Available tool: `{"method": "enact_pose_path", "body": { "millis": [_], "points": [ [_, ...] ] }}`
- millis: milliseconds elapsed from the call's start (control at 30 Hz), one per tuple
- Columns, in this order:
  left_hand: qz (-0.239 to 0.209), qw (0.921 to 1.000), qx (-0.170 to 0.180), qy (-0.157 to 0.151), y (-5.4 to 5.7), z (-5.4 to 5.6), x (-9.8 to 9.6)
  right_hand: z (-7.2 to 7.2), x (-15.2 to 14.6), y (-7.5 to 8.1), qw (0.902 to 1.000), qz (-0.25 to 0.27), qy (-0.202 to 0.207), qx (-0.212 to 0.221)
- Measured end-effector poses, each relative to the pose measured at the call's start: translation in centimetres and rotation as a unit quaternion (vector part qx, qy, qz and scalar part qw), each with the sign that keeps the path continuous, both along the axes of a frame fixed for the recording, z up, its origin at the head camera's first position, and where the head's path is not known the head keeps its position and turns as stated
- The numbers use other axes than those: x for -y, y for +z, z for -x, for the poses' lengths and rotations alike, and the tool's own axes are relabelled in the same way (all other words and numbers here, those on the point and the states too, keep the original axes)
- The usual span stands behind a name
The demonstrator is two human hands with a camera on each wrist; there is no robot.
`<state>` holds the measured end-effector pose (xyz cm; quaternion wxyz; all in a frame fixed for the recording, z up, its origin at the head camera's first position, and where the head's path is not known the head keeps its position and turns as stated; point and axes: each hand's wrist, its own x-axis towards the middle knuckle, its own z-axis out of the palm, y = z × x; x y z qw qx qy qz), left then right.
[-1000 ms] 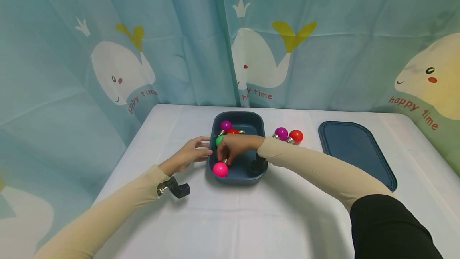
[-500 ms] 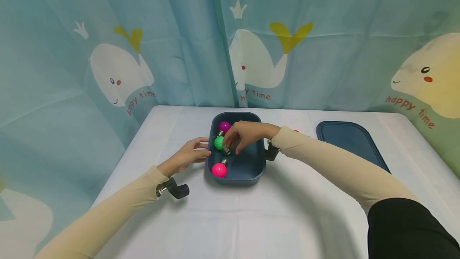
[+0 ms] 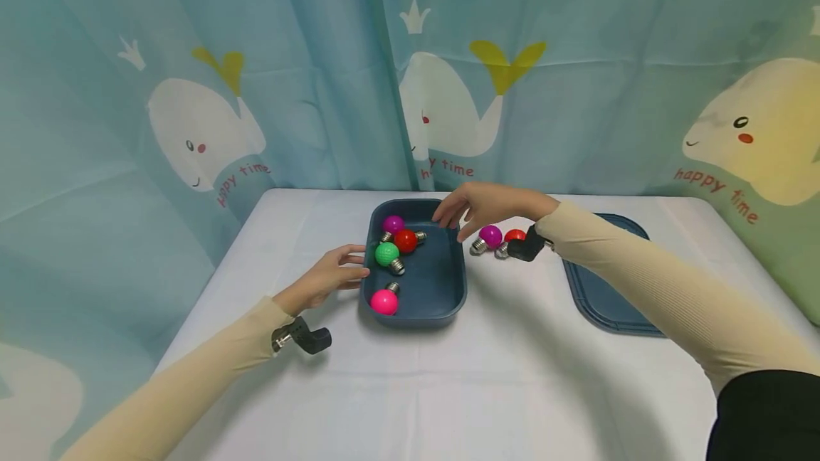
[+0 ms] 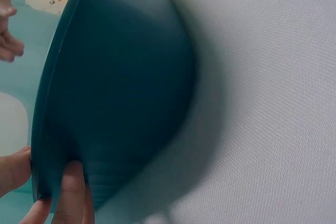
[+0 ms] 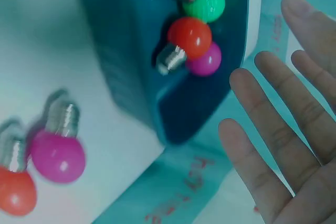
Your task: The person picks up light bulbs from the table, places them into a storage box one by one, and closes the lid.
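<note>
left hand: left of the frame's centre in the head view, fingers [image 3: 354, 260] extended and spread apart, tips resting against the left side of the bin; the left wrist view shows the thumb at the rim and other fingers on the outer wall, lower left.
right hand [image 3: 477, 206]: just right of centre in the head view, at the bin's upper right corner, fingers loosely extended and slightly apart, nothing held; in the right wrist view it fills the right side, spread wide.
bin [image 3: 438, 265]: dark blue, a little below the centre of the head view, standing on the white cloth [image 3: 416, 397].
bulbs in the bin: purple bulb [image 3: 393, 224], red bulb [image 3: 405, 241] and green bulb [image 3: 387, 255] clustered in its upper left part, pink bulb [image 3: 384, 301] apart at its lower left; all lie on their sides.
bulbs on the cloth: violet bulb [image 3: 491, 235] and orange-red bulb [image 3: 514, 235], side by side right of the bin, under the right hand and wrist in the head view; at lower left in the right wrist view.
flat panel [image 3: 598, 297]: dark blue, right part of the head view, lying on the cloth, partly covered by the beige sleeve [image 3: 653, 283].
backdrop [image 3: 320, 134]: pale blue curtain with whales, across the upper frame.
</note>
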<state>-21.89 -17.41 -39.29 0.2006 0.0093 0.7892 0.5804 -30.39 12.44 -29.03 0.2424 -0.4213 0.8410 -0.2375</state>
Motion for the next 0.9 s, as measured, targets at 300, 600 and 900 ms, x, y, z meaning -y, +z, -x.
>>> {"method": "enact_pose_path", "body": {
  "millis": [300, 600, 900],
  "points": [
    [0.001, 1.0000, 0.001, 0.000, 0.1, -0.1, 0.1, 0.8, -4.9, -0.6, 0.9985, 0.019, -0.047, -0.020],
    [-0.001, 1.0000, 0.003, 0.000, -0.2, 0.0, 0.2, 1.1, -9.1, -4.1, 0.9918, 0.038, -0.115, -0.039],
    [-0.003, 1.0000, 0.000, -0.002, -0.2, 0.1, 0.2, 1.0, -11.5, -7.3, 0.9782, 0.064, -0.189, -0.059]
  ]
}}
